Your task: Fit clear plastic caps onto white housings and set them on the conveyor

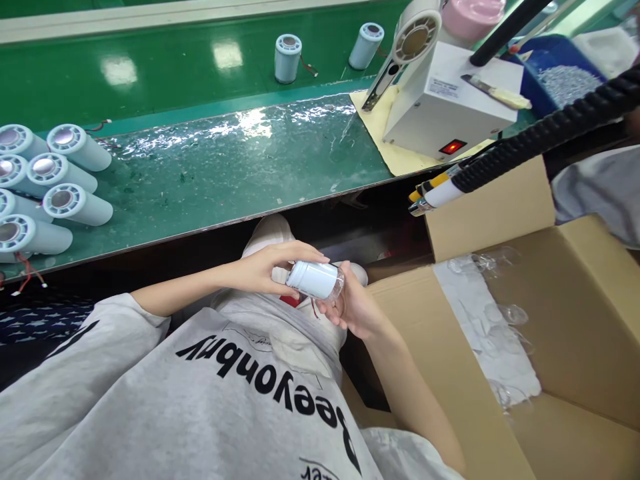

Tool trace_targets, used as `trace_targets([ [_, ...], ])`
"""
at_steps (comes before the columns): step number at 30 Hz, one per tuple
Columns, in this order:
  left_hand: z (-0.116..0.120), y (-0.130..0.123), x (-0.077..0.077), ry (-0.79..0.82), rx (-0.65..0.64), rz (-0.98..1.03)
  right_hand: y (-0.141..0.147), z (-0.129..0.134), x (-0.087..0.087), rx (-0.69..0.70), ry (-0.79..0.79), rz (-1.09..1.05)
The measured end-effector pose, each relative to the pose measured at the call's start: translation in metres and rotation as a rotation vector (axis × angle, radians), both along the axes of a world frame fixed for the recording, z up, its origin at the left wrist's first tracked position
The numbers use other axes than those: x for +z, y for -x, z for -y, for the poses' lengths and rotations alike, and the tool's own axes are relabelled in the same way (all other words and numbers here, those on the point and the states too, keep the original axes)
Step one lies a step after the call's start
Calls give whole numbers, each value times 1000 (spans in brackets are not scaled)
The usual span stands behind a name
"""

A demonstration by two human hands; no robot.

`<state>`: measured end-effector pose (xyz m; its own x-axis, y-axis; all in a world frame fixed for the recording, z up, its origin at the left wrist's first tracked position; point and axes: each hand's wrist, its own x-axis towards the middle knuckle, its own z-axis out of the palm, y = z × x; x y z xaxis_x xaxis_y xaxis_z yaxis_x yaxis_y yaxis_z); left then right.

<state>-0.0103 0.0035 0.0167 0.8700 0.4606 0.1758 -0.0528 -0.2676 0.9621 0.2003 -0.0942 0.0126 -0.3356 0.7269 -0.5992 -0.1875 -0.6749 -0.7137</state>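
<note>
A light blue cylinder (315,279) lies tilted in both my hands, low over my lap. Its right end sits in a clear plastic cup (339,285). My left hand (267,267) is closed around the cylinder's left end, thumb below and fingers above. Fingers of my right hand (353,307) are wrapped around the clear cup end. A thin red wire hangs beneath the cylinder; where it attaches is hidden.
Several similar cylinders (75,203) stand grouped at the bench's left, and two more (288,59) on the green belt. Right are a white box-shaped device (430,107), a hose-fed screwdriver-like tool (450,190), a blue bin (533,87) and an open carton (415,327) with clear cups (513,315).
</note>
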Motion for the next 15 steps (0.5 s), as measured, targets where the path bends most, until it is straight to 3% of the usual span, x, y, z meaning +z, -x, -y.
trace_targets([
  [3,5,0,5,113,62,-59,-2,6,-5,-79,-219,272],
  [6,6,0,7,289,94,-98,-5,11,-7,-243,-754,636],
  [8,5,0,7,384,68,-125,-6,13,-8,-199,-1026,698],
  [9,4,0,8,398,49,-134,-7,13,-8,-151,-1078,676],
  [11,1,-1,10,344,10,-135,-9,13,-8,-106,-1017,584],
  [15,-3,1,14,199,-57,-100,-11,14,-7,-161,-685,327],
])
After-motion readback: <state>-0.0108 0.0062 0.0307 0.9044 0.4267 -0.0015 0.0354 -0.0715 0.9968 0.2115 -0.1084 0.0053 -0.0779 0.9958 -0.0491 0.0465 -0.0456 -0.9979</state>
